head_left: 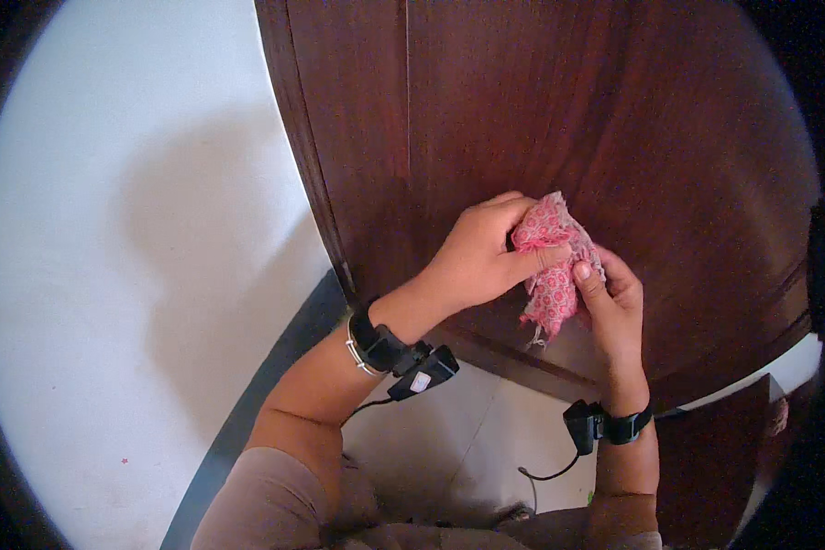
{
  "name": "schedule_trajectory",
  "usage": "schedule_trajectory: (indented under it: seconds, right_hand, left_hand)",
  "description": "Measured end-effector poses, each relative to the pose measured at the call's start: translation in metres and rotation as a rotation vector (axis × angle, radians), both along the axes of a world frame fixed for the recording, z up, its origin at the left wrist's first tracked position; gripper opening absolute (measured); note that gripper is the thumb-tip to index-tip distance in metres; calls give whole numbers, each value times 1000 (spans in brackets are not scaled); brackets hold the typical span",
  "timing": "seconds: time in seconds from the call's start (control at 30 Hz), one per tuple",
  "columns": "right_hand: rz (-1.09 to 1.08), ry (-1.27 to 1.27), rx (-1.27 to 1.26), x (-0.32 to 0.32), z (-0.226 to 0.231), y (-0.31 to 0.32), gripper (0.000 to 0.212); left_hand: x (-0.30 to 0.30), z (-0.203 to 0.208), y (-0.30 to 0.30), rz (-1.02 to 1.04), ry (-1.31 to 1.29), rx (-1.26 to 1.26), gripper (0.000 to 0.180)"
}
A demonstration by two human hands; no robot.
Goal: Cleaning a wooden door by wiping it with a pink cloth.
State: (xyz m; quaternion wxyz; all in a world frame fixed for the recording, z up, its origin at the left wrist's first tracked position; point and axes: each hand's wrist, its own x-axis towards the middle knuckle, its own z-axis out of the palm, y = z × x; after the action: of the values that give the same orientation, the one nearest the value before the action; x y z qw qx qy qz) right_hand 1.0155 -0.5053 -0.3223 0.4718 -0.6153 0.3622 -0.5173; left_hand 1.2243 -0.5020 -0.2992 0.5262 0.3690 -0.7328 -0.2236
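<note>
Between my two hands is a crumpled pink patterned cloth (552,291), bunched up, with frayed threads hanging from its lower edge. My left hand (497,246) grips its upper left side, thumb laid across the front of the fabric. On the other side my right hand (614,291) pinches the cloth with the thumb in front; its fingers are partly behind the fabric. Both hands hold the cloth in front of a dark brown wooden door (541,110).
A white wall (137,275) with a dark blue-grey band (257,403) along its base stands at the left. Pale floor tiles (477,440) lie below. Black devices on straps sit on both wrists, the left one (422,371) with a cable. Dark brown wood (715,458) stands at the lower right.
</note>
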Motion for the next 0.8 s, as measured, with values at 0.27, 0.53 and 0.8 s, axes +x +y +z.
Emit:
schedule_trajectory:
  seconds: [0.27,0.53,0.8]
  right_hand:
    - [27,-229,39,-6,6,-14,27]
    - [46,-325,32,-7,-18,-24,24]
    - [-309,93,-416,-8,-12,-12,16]
  left_hand:
    - [-7,-12,-15,-351,175,97,57]
    - [8,-29,-16,-560,642,436,50]
    - [1,-24,-5,-844,763,441,62]
